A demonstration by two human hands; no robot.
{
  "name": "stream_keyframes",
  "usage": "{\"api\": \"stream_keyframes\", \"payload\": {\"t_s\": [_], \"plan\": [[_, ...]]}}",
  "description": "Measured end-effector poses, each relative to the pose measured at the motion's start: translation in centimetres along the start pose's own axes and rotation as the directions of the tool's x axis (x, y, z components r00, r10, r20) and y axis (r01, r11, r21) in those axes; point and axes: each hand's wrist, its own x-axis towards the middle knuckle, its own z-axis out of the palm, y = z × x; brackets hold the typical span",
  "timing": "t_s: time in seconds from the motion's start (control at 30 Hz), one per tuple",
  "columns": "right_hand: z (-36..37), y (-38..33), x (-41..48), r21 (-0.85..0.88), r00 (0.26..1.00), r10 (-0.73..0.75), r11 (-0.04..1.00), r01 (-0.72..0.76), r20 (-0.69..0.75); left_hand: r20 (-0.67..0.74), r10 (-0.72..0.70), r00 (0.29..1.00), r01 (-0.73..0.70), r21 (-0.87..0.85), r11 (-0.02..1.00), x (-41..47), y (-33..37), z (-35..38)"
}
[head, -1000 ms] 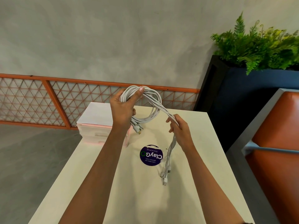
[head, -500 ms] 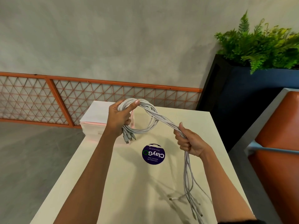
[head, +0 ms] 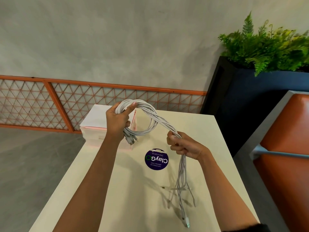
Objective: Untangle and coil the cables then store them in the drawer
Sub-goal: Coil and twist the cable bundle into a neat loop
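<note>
A bundle of several white cables [head: 155,118] forms one loop above the table. My left hand [head: 119,119] grips the loop at its left side, thumb over the top, with plug ends hanging just below the fist. My right hand [head: 182,145] holds the twisted strands in a fist to the lower right. From it the loose cable ends [head: 182,190] trail down onto the table toward its front edge. A small white and pink drawer unit [head: 98,126] stands on the table's far left corner, partly hidden behind my left hand.
The cream table [head: 200,131] carries a round purple sticker [head: 156,159] in its middle. An orange lattice rail runs along the grey wall behind. A dark planter with ferns [head: 267,47] and an orange seat [head: 287,148] stand to the right.
My right hand slid down the strands from a pinch into a fist and moved right, pulling them taut. The loose ends swung toward the front edge. The coil dropped slightly.
</note>
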Motion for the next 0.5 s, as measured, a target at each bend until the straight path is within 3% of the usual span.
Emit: {"api": "stream_keyframes", "payload": {"t_s": [0.2, 0.3, 0.5], "plan": [[-0.1, 1.6, -0.2, -0.095, 0.983, -0.090, 0.993, 0.076, -0.159, -0.011, 0.048, 0.999, -0.048, -0.005, 0.999, 0.0, 2.2, 1.0], [-0.3, 2.8, -0.8, -0.199, 0.945, -0.183, 0.971, 0.131, -0.272, -0.095, 0.053, 0.994, -0.060, -0.070, 0.996, 0.2, 3.2, 1.1], [-1.0, 5.5, -1.0, -0.315, 0.922, -0.231, 0.940, 0.130, -0.311, -0.153, 0.084, 0.985, -0.097, -0.081, 0.992, 0.6, 4.1, 1.2]]}}
